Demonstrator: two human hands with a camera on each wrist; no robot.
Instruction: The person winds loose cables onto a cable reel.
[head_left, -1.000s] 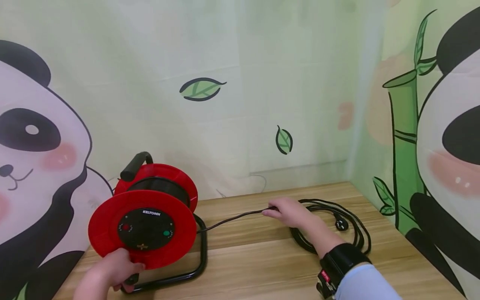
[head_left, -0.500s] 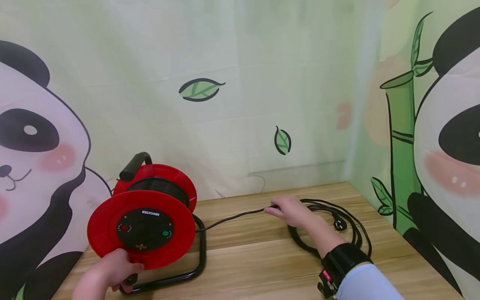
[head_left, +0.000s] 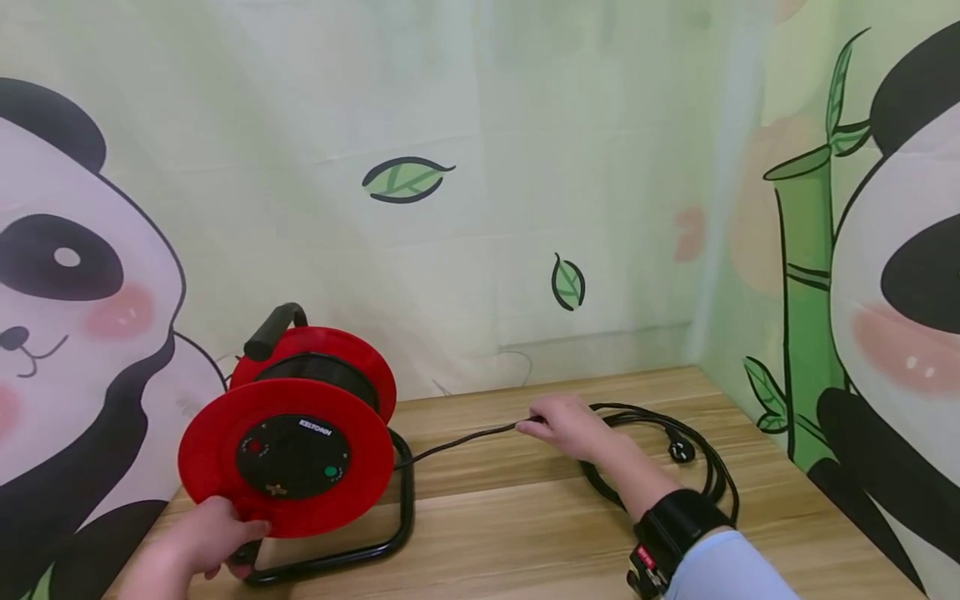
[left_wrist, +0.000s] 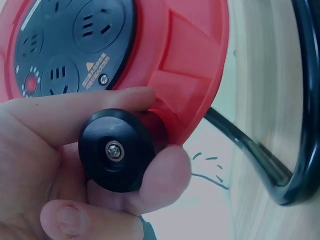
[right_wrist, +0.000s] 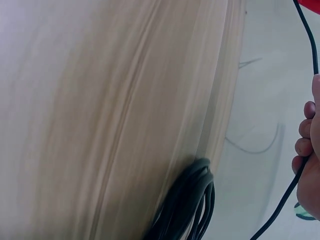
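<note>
A red cable reel (head_left: pixel 292 454) with a black socket panel stands at the left of the table on a black tube frame. My left hand (head_left: pixel 198 537) grips the black winding knob (left_wrist: pixel 116 150) on the reel's front disc, fingers and thumb curled round it. From the reel's right side a black power cable (head_left: pixel 465 437) runs to my right hand (head_left: pixel 573 429), which holds it in curled fingers above the wood. Loose loops of the cable (right_wrist: pixel 182 210) lie on the table beyond that hand, with the plug (head_left: pixel 681 451) inside them. The forearm covers part of the loops.
The wooden table (head_left: pixel 510 533) meets a printed cloth backdrop (head_left: pixel 487 208) at the back and right side. A black carrying handle (head_left: pixel 273 329) rises above the reel. The frame's tube (head_left: pixel 408 500) reaches out to the reel's right.
The reel's front disc has turned slightly clockwise, its lettering now more tilted. My left hand has shifted left with the knob. My right hand has moved a little left with the cable.
</note>
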